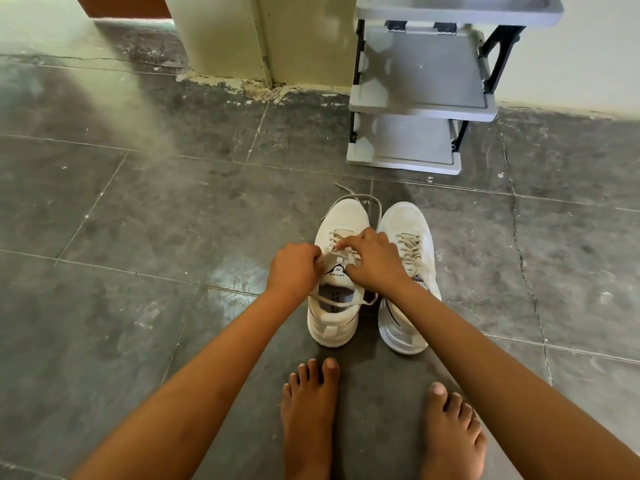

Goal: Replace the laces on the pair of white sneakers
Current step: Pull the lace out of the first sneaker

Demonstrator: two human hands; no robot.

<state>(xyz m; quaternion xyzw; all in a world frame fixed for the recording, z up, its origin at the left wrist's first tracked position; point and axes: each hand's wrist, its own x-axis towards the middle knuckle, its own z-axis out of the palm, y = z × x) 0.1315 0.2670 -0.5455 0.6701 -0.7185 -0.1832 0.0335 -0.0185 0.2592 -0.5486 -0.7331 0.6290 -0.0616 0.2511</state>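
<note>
Head view: left hand (294,268), right hand (372,259) curled onto lace (341,253) of one sneaker (332,327); grey rack (422,98) beyond, bare feet (308,417) near.

Both arms reach forward, left hand (296,268) and right hand (375,259) close together, curled fingers pinching the lace (341,255).

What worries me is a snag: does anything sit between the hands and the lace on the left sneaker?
Nothing visible does. The left hand and the right hand both hold the lace of the left sneaker, near its tongue. The right sneaker stands beside it, out of the way.
</note>
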